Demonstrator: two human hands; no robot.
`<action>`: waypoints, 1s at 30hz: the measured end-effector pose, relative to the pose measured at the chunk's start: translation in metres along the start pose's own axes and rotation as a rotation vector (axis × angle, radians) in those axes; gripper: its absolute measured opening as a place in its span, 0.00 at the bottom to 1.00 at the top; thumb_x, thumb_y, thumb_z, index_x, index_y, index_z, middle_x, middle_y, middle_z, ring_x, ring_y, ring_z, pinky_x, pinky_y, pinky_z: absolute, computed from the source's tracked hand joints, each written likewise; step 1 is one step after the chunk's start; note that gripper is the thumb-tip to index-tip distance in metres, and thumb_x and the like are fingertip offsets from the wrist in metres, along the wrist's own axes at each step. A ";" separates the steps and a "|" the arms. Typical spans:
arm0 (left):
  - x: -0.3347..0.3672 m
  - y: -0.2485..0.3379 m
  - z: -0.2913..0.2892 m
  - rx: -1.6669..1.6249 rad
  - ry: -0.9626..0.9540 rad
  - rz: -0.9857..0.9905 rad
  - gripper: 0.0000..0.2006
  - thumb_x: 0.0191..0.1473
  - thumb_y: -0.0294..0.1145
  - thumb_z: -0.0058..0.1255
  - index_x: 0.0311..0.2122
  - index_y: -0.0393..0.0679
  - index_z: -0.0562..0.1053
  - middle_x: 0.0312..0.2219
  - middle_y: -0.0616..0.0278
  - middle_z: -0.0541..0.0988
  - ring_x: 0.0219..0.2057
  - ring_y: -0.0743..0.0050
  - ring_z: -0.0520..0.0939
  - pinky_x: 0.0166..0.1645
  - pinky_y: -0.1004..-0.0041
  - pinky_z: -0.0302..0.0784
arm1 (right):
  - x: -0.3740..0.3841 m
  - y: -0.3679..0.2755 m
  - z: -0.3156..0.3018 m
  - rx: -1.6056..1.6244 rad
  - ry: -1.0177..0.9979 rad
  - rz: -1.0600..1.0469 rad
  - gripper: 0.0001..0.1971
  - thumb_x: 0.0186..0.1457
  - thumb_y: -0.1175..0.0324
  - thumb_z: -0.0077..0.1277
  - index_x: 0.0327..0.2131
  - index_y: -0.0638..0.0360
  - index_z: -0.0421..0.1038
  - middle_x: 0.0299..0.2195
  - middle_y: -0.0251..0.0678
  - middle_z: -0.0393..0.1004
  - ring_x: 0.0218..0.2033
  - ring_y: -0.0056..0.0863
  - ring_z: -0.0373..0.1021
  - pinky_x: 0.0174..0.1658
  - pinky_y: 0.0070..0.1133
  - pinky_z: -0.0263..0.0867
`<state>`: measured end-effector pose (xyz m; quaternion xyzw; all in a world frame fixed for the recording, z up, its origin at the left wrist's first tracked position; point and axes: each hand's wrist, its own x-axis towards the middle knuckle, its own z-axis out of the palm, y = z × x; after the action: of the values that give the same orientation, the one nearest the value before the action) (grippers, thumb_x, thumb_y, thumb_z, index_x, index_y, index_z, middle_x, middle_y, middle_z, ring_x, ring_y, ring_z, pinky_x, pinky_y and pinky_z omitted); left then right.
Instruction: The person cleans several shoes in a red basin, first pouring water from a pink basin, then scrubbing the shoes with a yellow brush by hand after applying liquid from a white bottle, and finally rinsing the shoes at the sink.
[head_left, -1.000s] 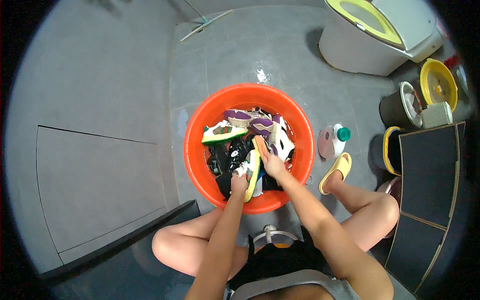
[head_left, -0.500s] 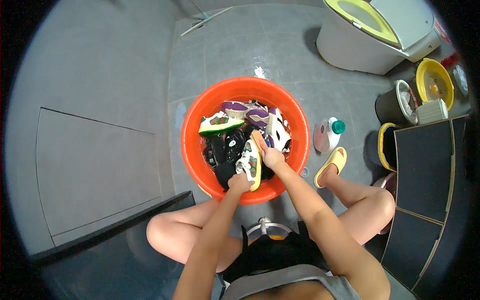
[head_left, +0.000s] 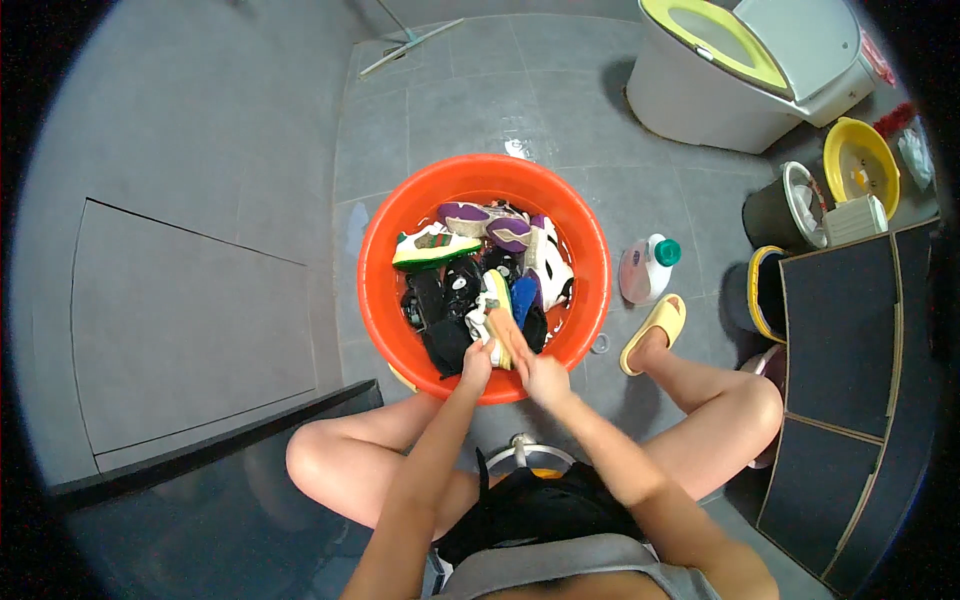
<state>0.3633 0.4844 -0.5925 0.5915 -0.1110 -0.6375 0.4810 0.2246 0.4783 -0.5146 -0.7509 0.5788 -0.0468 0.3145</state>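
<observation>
A wide orange basin [head_left: 378, 285] on the floor holds several wet shoes. In its near part, my left hand [head_left: 478, 364] is closed around one end of a white sneaker [head_left: 496, 290] with a yellowish sole edge. My right hand [head_left: 546, 381] grips a tan scrubbing brush [head_left: 509, 338], which lies against the side of that sneaker; its bristles are hidden. Beside them rest a matching white sneaker with a green sole [head_left: 436, 247], purple and beige shoes [head_left: 508, 234], a white and black shoe [head_left: 550, 268], black shoes [head_left: 428, 295] and a blue item [head_left: 522, 298].
Right of the basin stand a bottle with a green cap [head_left: 648, 268] and my foot in a yellow slipper [head_left: 660, 332]. Farther right are buckets [head_left: 772, 218], a yellow basin [head_left: 842, 160] and a dark cabinet [head_left: 840, 340]. A toilet [head_left: 690, 105] is at the far right, a squeegee [head_left: 412, 46] at the back.
My right hand has drawn the brush toward me along the sneaker, down to its near part. My left hand keeps its hold on the sneaker. The whole view has shifted slightly.
</observation>
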 end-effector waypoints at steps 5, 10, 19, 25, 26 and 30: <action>0.005 -0.001 -0.019 0.141 -0.029 0.037 0.10 0.51 0.30 0.39 0.33 0.34 0.69 0.26 0.64 0.73 0.26 0.79 0.72 0.32 0.79 0.67 | 0.116 -0.001 0.001 -0.039 -0.018 -0.004 0.17 0.50 0.55 0.34 0.41 0.48 0.63 0.22 0.47 0.70 0.24 0.44 0.68 0.28 0.36 0.64; -0.007 0.025 -0.002 -0.178 -0.006 -0.096 0.12 0.50 0.33 0.39 0.38 0.38 0.67 0.32 0.63 0.73 0.32 0.76 0.74 0.37 0.78 0.68 | 0.116 0.007 0.002 0.122 0.032 0.007 0.16 0.50 0.57 0.36 0.42 0.50 0.63 0.21 0.50 0.69 0.23 0.46 0.67 0.26 0.37 0.63; 0.003 -0.002 -0.013 -0.837 -0.084 -0.140 0.18 0.50 0.36 0.28 0.44 0.42 0.63 0.41 0.59 0.69 0.44 0.65 0.69 0.47 0.66 0.63 | 0.018 -0.027 -0.003 0.352 -0.033 -0.089 0.19 0.51 0.58 0.37 0.48 0.41 0.57 0.17 0.51 0.67 0.20 0.46 0.67 0.24 0.37 0.63; 0.005 0.017 -0.006 -0.763 -0.063 -0.300 0.17 0.48 0.35 0.30 0.42 0.42 0.65 0.39 0.57 0.70 0.40 0.61 0.70 0.45 0.61 0.65 | 0.131 0.035 0.021 0.095 -0.062 0.051 0.16 0.50 0.58 0.37 0.41 0.50 0.64 0.24 0.50 0.69 0.26 0.46 0.67 0.29 0.35 0.63; 0.007 0.021 0.005 -0.739 -0.069 -0.313 0.16 0.47 0.34 0.32 0.41 0.40 0.65 0.37 0.56 0.70 0.40 0.61 0.71 0.44 0.62 0.66 | 0.146 0.053 0.018 0.071 -0.049 0.112 0.16 0.50 0.57 0.37 0.40 0.51 0.64 0.25 0.49 0.69 0.28 0.46 0.67 0.30 0.36 0.63; 0.015 0.007 -0.031 -0.846 -0.114 -0.262 0.17 0.48 0.35 0.28 0.41 0.42 0.65 0.40 0.56 0.69 0.40 0.59 0.70 0.43 0.60 0.66 | 0.128 0.017 0.023 0.114 -0.160 -0.004 0.18 0.50 0.56 0.36 0.41 0.53 0.64 0.28 0.49 0.69 0.29 0.47 0.67 0.32 0.35 0.63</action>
<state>0.3964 0.4831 -0.6054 0.3157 0.2090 -0.7140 0.5889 0.2624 0.3710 -0.5793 -0.7343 0.5467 -0.0202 0.4019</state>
